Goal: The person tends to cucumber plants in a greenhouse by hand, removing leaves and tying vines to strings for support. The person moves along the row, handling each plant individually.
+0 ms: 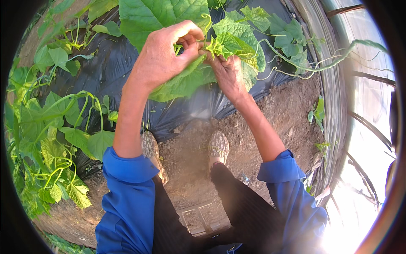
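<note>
Both bare hands meet at the leafy top of a climbing vine plant (226, 44), which looks like a cucumber vine. My left hand (169, 54) has its thumb and fingers pinched at the stem, beside a curled tendril (207, 23). Just to the right, my right hand (228, 71) grips the stem below the bright young leaves. A large green leaf (158, 17) spreads behind my left hand, and another broad leaf (187, 81) hangs beneath both hands. The stem between the fingertips is mostly hidden. Blue rolled sleeves cover both arms above the forearms.
Black plastic mulch film (98, 73) covers the bed. More vines (60, 127) crowd the left side. A green twine (342, 54) runs from the plant towards clear plastic sheeting (336, 104) at the right. Bare soil (187, 149) lies around my shoes, with a slatted frame (199, 219) between my legs.
</note>
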{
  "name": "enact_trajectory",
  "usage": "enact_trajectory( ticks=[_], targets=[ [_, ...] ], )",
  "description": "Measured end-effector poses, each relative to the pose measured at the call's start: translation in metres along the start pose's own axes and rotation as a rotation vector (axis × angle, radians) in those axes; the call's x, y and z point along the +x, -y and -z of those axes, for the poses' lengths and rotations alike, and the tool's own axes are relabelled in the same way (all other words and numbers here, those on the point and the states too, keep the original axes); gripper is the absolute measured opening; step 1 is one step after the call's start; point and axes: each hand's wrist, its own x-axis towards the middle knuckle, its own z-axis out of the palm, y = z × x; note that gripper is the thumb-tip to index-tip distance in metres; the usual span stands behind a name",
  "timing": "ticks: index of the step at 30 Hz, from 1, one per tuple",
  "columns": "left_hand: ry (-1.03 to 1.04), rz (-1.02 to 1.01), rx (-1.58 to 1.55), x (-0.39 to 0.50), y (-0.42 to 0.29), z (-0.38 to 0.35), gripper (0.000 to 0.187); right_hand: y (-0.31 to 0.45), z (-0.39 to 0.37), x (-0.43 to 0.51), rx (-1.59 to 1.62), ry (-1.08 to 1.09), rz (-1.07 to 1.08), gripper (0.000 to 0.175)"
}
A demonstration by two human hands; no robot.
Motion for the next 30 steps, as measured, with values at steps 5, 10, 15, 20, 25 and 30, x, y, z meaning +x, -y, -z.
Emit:
enact_trajectory(
  ticks=[5,10,15,20,25,30],
  targets=[
    [0.036,0.007,0.085,0.0,-0.004,0.003,0.018,0.011,0.005,0.0,-0.146,0.054,-0.014,0.016],
    [-0.332,0.098,0.036,-0.006,0.007,0.006,0.014,0.028,-0.01,0.009,0.034,0.025,-0.002,0.02],
    [-0.432,0.051,0.197,-0.012,-0.018,0.027,0.015,0.031,-0.004,0.024,0.192,-0.036,-0.201,0.024],
    [-0.311,-0.153,0.202,-0.013,-0.043,0.002,0.014,0.02,-0.013,0.032,0.34,-0.045,-0.079,0.027],
    [-0.398,0.056,0.24,-0.005,-0.022,-0.008,0.012,0.02,-0.026,0.037,0.394,-0.136,-0.147,0.025],
    [-0.425,0.004,0.171,0.0,-0.013,-0.009,0.012,0.02,-0.029,0.037,0.355,-0.147,-0.145,0.024]
  ],
)
